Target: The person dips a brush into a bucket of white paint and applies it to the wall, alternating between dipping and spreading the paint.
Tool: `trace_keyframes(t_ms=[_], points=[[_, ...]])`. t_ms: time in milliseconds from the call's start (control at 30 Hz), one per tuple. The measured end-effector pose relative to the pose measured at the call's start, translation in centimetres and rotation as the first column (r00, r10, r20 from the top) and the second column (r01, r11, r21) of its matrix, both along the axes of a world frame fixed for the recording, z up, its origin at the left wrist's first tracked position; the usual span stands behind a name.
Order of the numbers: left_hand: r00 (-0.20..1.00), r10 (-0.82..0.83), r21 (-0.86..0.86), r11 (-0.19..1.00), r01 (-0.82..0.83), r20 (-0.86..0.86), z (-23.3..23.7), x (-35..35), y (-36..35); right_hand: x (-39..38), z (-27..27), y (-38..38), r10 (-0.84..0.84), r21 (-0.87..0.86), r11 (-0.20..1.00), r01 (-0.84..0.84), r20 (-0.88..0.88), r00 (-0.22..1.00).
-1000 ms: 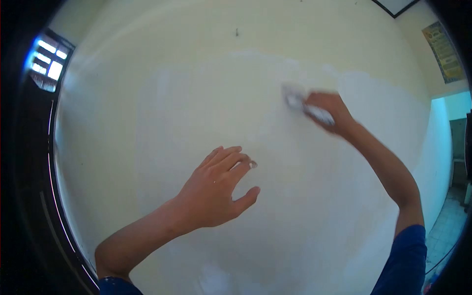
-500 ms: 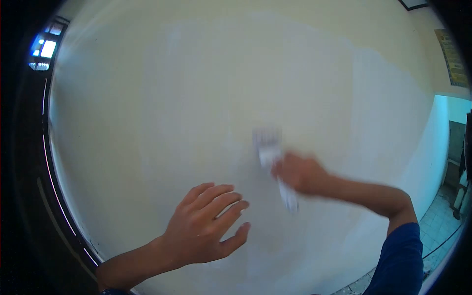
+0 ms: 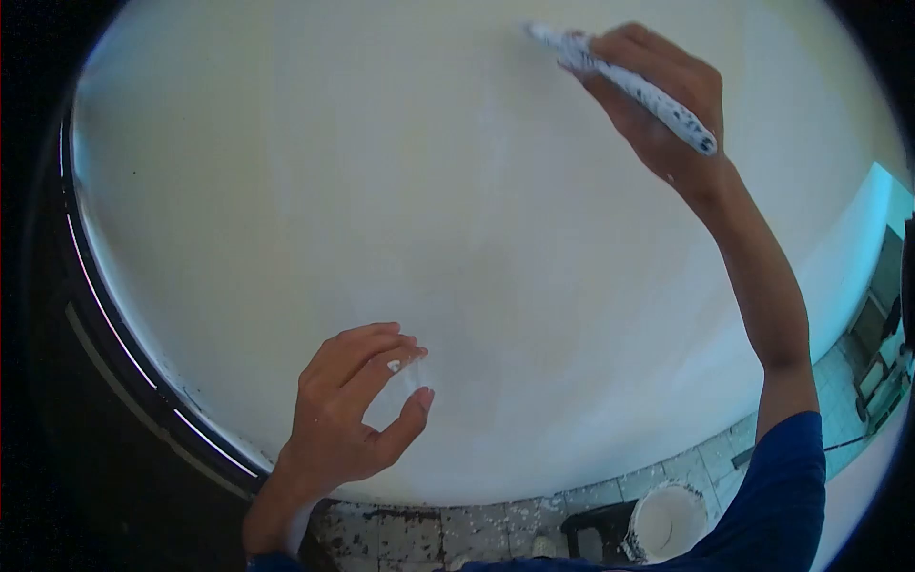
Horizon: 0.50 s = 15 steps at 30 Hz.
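Note:
A pale wall (image 3: 457, 219) fills the view, coated in white paint. My right hand (image 3: 658, 95) is raised at the upper right and grips a paint-spattered brush (image 3: 624, 81) by its handle, its bristle end touching the wall at the top. My left hand (image 3: 353, 405) rests low on the wall with fingers spread and lightly curled; it holds nothing, and its fingertips carry white paint.
A dark door or window frame (image 3: 124, 372) borders the wall on the left. Below, a paint-splashed tiled floor (image 3: 448, 529) shows, with a white bucket (image 3: 667, 520) near my right side. A doorway and furniture lie at the far right (image 3: 882, 324).
My right hand swept the brush from upper right down to mid-wall, then back up to the top. The camera tilted down, revealing floor and bucket. My left hand stayed on the wall.

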<state>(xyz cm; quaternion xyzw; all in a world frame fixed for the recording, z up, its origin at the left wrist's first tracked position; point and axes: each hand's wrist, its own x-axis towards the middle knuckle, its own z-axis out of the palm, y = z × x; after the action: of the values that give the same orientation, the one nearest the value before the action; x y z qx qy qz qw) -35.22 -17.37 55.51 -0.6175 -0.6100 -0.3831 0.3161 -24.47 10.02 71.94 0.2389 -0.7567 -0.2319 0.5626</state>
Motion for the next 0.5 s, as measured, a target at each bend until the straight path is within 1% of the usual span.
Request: trace_keyframes(t_ms=[67,100,133,167,200,233,267,300,333,400,467,500], points=[[0.998,-0.006,0.006,1.0,0.005,0.059,-1.0,-0.4,-0.4,-1.3,-2.1,0.2,-0.191,0.044,0.981,0.191,-0.001,0.982],[0.997,0.002,0.005,1.0,-0.002,0.073,-1.5,-0.8,-0.8,-2.5,-7.1,-0.1,-0.196,0.088,0.978,0.188,0.091,0.976],[0.996,0.01,0.005,1.0,-0.01,0.09,-1.9,-1.4,-1.3,-3.2,-12.8,-0.8,-0.257,0.182,0.956,0.232,0.131,0.958],[0.995,0.015,0.007,1.0,-0.016,0.1,-2.6,-1.4,-1.5,-2.5,-17.9,-1.4,-0.187,0.187,0.972,0.142,0.253,0.949],[0.992,0.015,-0.009,1.0,-0.014,0.123,-3.2,-1.6,-1.9,-1.3,-22.3,-2.6,-0.233,0.093,0.972,0.216,0.509,0.829],[0.989,0.015,-0.033,0.999,-0.01,0.148,-4.0,-1.6,-2.2,-0.3,-26.1,-3.1,-0.188,0.015,0.971,0.24,0.669,0.719],[0.984,0.014,-0.064,0.998,-0.003,0.176,-4.9,-1.7,-2.6,0.3,-29.5,-3.2,-0.078,-0.127,0.961,0.247,0.732,0.676],[0.978,0.014,-0.114,0.993,0.01,0.207,-5.9,-1.9,-2.9,1.2,-32.3,-3.3,0.042,-0.27,0.925,0.266,0.771,0.635],[0.972,0.013,-0.16,0.987,0.026,0.235,-7.2,-2.0,-3.0,2.3,-34.4,-3.8,0.126,-0.428,0.857,0.286,0.713,0.69],[0.948,-0.001,-0.242,0.967,0.083,0.318,-10.7,-2.4,-2.6,5.0,-37.4,-4.5,0.237,-0.694,0.658,0.293,0.56,0.794],[0.887,-0.058,-0.323,0.919,0.227,0.458,-15.0,-2.4,-1.5,8.3,-40.0,-5.8,-0.01,-0.747,0.525,0.409,0.475,0.88],[0.842,-0.07,-0.333,0.898,0.287,0.535,-17.2,-1.8,-0.5,10.1,-41.4,-6.4,-0.097,-0.825,0.399,0.401,0.397,0.913]])
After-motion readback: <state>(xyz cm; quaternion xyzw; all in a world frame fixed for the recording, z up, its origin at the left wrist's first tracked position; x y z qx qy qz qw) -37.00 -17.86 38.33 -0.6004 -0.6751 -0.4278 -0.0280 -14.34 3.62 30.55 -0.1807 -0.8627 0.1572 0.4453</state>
